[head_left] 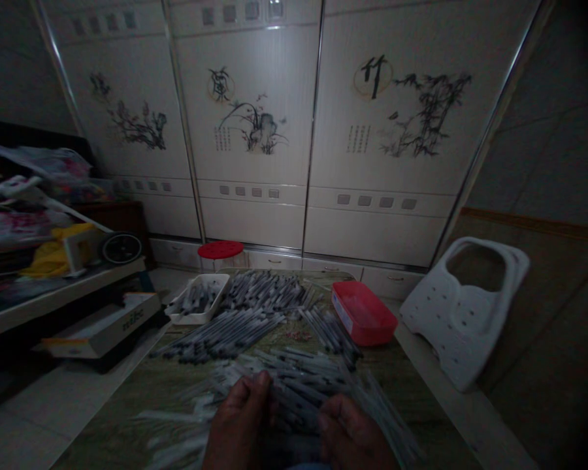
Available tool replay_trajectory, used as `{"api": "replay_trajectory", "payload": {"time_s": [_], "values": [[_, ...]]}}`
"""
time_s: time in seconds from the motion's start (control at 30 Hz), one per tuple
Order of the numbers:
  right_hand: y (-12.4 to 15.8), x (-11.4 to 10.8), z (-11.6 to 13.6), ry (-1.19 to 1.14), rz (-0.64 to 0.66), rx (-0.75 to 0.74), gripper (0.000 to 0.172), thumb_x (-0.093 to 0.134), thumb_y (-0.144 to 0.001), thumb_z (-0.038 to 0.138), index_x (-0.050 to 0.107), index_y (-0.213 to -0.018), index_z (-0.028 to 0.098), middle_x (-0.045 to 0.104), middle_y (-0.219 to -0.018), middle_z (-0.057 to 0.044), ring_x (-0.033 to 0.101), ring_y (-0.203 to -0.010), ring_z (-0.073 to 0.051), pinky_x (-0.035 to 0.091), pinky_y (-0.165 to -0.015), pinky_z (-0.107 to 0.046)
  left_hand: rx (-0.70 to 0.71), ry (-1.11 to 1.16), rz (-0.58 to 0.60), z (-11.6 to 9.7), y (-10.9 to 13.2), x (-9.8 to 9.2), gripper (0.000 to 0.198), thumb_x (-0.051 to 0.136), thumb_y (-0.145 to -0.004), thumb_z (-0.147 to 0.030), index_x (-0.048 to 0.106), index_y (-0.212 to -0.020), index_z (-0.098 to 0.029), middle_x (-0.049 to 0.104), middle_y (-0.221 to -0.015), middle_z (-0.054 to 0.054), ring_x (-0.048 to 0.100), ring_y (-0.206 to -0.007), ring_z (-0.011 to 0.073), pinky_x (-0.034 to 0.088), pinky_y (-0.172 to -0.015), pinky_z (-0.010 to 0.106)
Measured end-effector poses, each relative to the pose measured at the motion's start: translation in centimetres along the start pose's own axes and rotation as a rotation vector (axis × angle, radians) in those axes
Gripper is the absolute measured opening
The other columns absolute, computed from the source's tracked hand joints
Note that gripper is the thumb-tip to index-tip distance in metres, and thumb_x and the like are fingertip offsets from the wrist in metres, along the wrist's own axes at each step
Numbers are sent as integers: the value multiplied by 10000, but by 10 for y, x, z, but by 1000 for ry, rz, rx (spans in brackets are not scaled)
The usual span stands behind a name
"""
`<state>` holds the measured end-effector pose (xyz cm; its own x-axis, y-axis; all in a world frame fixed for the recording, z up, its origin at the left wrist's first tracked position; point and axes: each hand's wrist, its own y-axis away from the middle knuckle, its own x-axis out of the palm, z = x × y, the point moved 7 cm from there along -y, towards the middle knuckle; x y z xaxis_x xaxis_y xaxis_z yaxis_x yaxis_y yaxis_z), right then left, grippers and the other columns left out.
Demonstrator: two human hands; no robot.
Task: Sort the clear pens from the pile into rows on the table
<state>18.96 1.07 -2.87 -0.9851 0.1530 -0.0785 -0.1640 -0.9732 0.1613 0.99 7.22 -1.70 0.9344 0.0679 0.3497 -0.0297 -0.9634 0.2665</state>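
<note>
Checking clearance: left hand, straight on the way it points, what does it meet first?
Most likely the loose heap of thin grey tubes directly ahead of the left hand; its fingers seem to be touching them, though depth is hard to judge from this view.

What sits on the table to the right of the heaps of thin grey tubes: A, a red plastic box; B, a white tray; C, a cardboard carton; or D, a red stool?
A. The red plastic box rests on the far right of the table, just beyond the thin grey tubes.
</note>
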Motion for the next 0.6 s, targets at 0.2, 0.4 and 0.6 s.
{"api": "replay_trajectory", "payload": {"time_s": [0.2, 0.4, 0.6], "values": [[-6, -51, 12, 370, -213, -172, 326, 500, -920, 515, 626, -841, 225, 603, -683, 14, 580, -660, -184, 422, -611, -282, 145, -95, -255, -35, -6, -44, 498, 714, -735, -660, 695, -922, -199, 732, -933, 35, 642, -901, 220, 488, -735, 313], [-14, -61, 7, 499, -260, -242, 329, 510, -924, 450, 675, -1061, 201, 748, -1030, -104, 696, -970, -253, 507, -861, -347, 246, -251, -250, -44, -4, -43, 567, 703, -721, -675, 728, -1046, -212, 746, -1118, 79, 668, -993, 285, 509, -817, 386], [-16, -64, 4, 475, -355, -283, 395, 564, -879, 476, 704, -1120, 196, 748, -1127, -129, 692, -1069, -276, 528, -927, -351, 302, -307, -148, -43, 1, -28, 561, 762, -673, -631, 758, -1049, -215, 758, -1143, 100, 660, -1122, 335, 483, -1001, 423]]}}
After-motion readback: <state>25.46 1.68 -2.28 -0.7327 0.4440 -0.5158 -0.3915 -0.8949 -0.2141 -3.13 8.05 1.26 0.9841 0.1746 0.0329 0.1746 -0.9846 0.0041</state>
